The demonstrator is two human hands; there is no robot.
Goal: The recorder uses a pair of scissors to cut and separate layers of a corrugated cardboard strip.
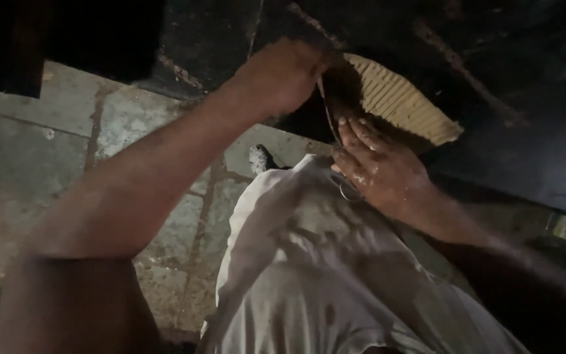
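A ribbed, tan filter (397,98) sits up against the dark underside of a machine (525,98), and both hands work at its near edge. The filter looks like pleated paper, wedge-shaped in this view, with its ridges running side by side; its far corner juts out to the right below the dark metal.

The left hand (283,75) is raised to the left edge of the filter, fingers curled into a closed fist. A thin, pale strip (323,92) hangs down from that fist just beside the filter, and the hand seems to be pinching it, though the grip itself is hidden behind the knuckles.

The right hand (378,167) lies just under the filter, greasy and wet-looking, with its fingers stretched out and their tips touching the filter's lower edge. It is pressing flat rather than clenching, and nothing is enclosed in it. A small metal ring (348,191) shows at the heel of this hand, below the filter; whether it is held or only hangs there cannot be told.

Below the filter, the person's leg in light, stained trousers (309,262) stretches toward the camera. To the left of the filter, well apart, is a stained concrete floor (54,144) with cracks and seams.
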